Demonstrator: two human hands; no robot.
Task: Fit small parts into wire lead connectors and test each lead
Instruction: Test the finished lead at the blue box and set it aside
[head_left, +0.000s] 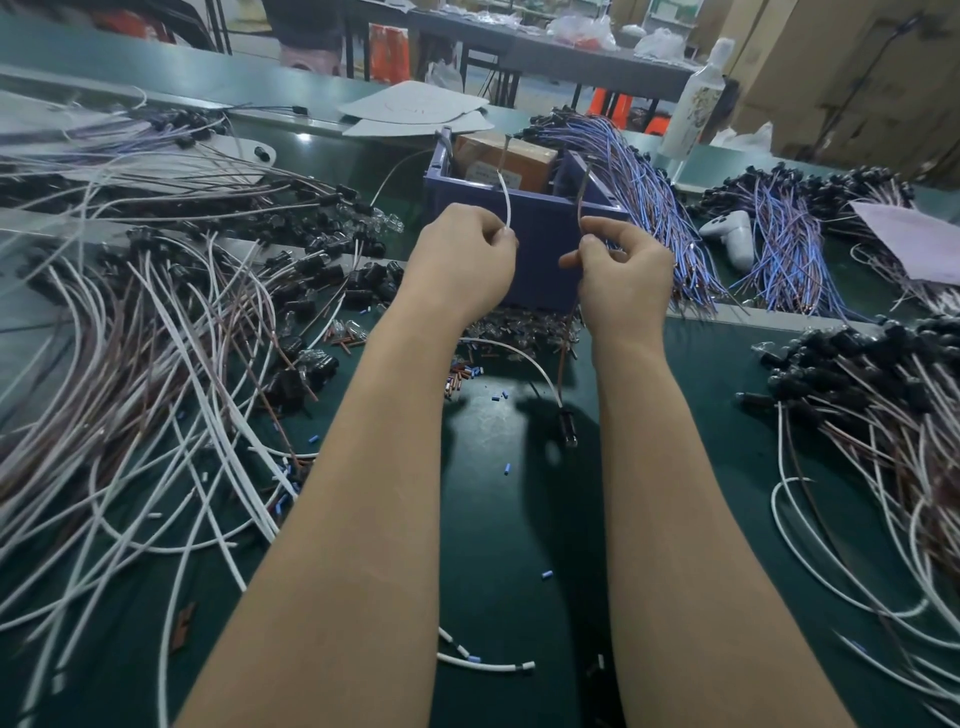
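My left hand (462, 260) pinches a white wire (506, 192) whose stripped end points up toward the blue box (540, 244). My right hand (623, 275) pinches a brown wire (582, 202) that rises the same way. Both wires run down under my hands and join at a black connector (569, 428) hanging above the green mat (498, 519). A heap of small clear bulbs (519, 327) lies at the foot of the box.
Piles of white and brown leads with black sockets cover the left (156, 338) and right (883, 415). Blue and purple leads (639, 192) drape beside the box. A white handheld tool (732, 239) and a bottle (696, 98) stand at the back right. Small blue sleeves litter the mat.
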